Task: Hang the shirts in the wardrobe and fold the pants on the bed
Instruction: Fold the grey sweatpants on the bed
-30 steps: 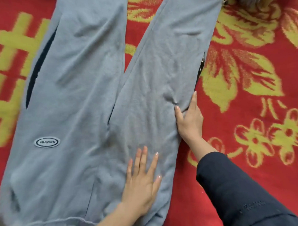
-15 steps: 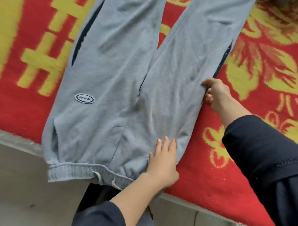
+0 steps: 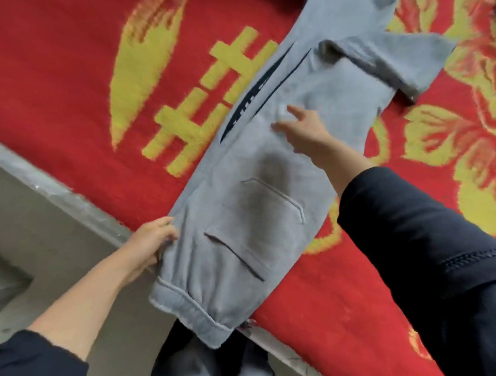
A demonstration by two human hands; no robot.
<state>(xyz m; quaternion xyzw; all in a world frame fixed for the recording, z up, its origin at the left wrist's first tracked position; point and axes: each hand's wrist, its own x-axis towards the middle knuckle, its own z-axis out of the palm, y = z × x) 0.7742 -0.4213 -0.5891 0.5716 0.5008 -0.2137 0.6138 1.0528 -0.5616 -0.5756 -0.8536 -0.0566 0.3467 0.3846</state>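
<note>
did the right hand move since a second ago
Yes. The right hand went leftward across the grey pants, away from the yellow flowers toward the yellow character.

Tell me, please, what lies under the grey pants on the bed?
The red and yellow blanket lies under the pants. Its pattern beneath them is covered, and so is most of the pants' folded-under half.

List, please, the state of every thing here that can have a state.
Grey fleece sweatpants: folded lengthwise, leg on leg, back pocket up.
Left hand: grips the sweatpants' side near the waistband.
Right hand: fingers straight, over the thigh part; blurred.
Red blanket with yellow flowers: spread flat under the sweatpants.
</note>
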